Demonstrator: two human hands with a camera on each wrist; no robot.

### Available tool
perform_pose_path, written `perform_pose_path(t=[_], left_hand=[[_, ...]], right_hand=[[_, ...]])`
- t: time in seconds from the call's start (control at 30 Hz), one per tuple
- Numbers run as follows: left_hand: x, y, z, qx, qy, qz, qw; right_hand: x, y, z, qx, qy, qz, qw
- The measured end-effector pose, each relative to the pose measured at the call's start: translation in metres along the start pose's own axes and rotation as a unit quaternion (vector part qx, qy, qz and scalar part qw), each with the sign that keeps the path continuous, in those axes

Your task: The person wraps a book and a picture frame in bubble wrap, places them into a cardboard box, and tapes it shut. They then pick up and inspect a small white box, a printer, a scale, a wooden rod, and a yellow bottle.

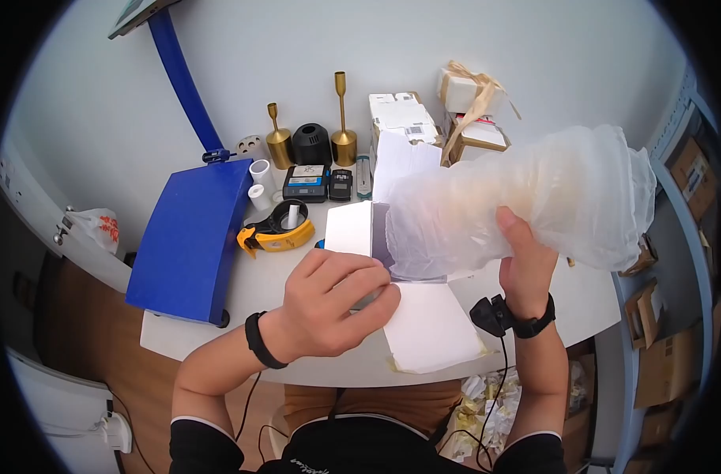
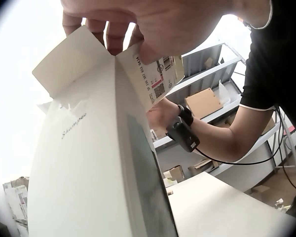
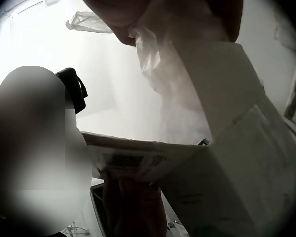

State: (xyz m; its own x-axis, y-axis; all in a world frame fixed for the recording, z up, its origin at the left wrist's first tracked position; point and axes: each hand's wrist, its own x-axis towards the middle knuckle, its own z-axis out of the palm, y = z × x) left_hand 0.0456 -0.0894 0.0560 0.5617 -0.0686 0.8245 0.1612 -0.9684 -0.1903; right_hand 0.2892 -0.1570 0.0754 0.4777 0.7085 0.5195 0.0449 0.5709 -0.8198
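My right hand [image 1: 530, 265] grips a bulky bundle in translucent plastic wrap [image 1: 597, 189], its thumb across the near side and its other fingers hidden beneath. The bundle lies tilted, its left end at the mouth of a tall white cardboard box [image 1: 435, 324] with its flaps spread out. What the wrap encloses is hidden. With my left hand [image 1: 336, 304] I hold the box at its top edge. In the left wrist view the thumb presses a flap with a printed label [image 2: 155, 81], while the fingers reach behind another flap. "Shampoo" is printed on the box wall [image 2: 79, 158].
A blue platform scale [image 1: 190, 237] stands left on the white table. Near it are a yellow tape dispenser [image 1: 275, 237], brass candlesticks [image 1: 344, 146] and a small black scale [image 1: 306, 186]. White boxes [image 1: 404, 118] line the wall; shelves [image 1: 696, 213] stand right.
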Motion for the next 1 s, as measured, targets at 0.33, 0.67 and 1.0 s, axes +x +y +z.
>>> perform_pose_path(t=[0.33, 0.67, 1.0], left_hand=[[-0.003, -0.003, 0.003, -0.003, 0.026, -0.015, 1.000], [-0.003, -0.004, -0.001, -0.018, 0.019, -0.016, 1.000], [-0.004, -0.011, -0.001, -0.047, 0.033, -0.035, 0.998]], right_hand=[[0.000, 0.023, -0.009, -0.216, -0.124, -0.064, 0.967], [0.013, 0.036, -0.006, -0.320, -0.299, -0.171, 0.883], [0.022, 0.010, 0.022, -0.219, -0.393, -0.084, 0.889]])
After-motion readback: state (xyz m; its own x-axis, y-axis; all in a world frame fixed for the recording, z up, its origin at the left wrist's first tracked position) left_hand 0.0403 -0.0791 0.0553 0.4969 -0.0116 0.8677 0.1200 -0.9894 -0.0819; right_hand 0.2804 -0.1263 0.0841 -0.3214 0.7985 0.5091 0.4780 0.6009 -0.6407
